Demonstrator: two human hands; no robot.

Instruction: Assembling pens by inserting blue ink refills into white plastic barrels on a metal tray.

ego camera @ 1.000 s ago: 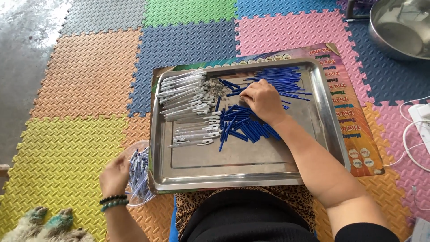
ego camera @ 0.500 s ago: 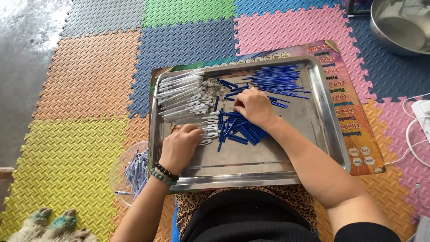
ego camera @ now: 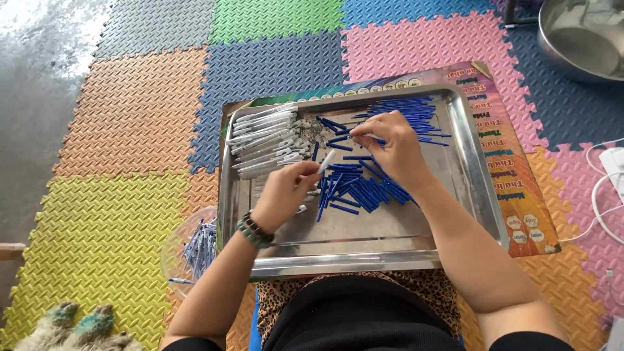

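Observation:
A steel tray (ego camera: 474, 195) rests in front of my lap. It holds a stack of white pen barrels (ego camera: 263, 140) at the left, a scatter of blue pen parts (ego camera: 357, 188) in the middle and thin blue refills (ego camera: 406, 110) at the back. My left hand (ego camera: 286, 192) is shut on one white pen barrel (ego camera: 326, 161), its tip pointing up and right. My right hand (ego camera: 390, 146) pinches a thin blue refill (ego camera: 364, 136) just above the blue pile. The two hands are close together over the tray's middle.
A clear plastic bowl (ego camera: 175, 250) of assembled pens sits on the mat left of the tray. A printed poster (ego camera: 520, 169) lies under the tray. A metal basin (ego camera: 582, 36) stands at the back right; white cables (ego camera: 601, 195) lie at the right. Coloured foam mats cover the floor.
My left hand left the bowl of pens, came onto the tray and picked up a white barrel. My right hand shifted slightly and now pinches a blue refill.

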